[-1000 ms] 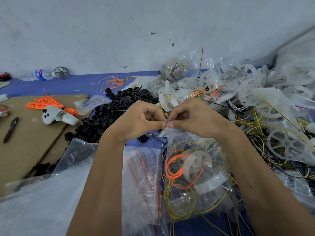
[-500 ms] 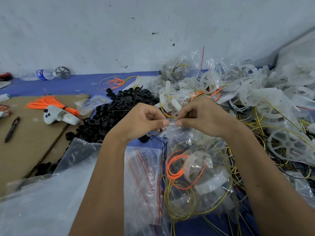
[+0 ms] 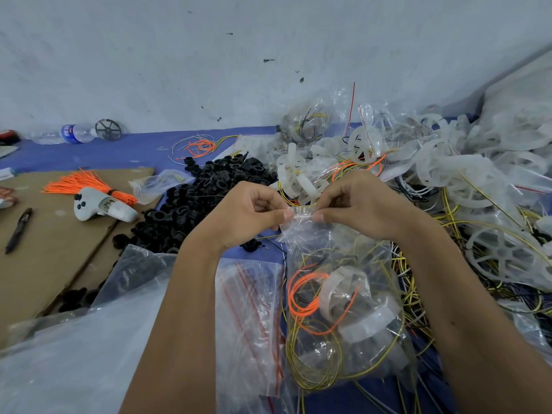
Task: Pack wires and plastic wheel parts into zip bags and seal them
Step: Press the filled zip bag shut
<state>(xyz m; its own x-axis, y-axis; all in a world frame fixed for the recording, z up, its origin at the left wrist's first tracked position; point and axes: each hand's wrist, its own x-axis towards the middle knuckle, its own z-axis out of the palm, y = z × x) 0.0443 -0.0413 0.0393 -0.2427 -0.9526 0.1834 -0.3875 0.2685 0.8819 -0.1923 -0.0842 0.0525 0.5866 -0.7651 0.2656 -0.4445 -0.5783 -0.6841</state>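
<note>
A clear zip bag hangs in the middle, filled with orange and yellow wires and a translucent white wheel part. My left hand pinches the bag's top strip on its left side. My right hand pinches the same strip on its right side, thumbs a short gap apart. A stack of flat zip bags with red seal lines lies under my left forearm.
A heap of black rings sits behind my left hand. White wheel parts, wires and filled bags pile up at the right. On cardboard lie orange ties, a white controller and a pen. A water bottle lies by the wall.
My two hands have slid apart along the bag's top strip; a second ago the fingertips met in the middle, now a short stretch of the strip shows between them.
</note>
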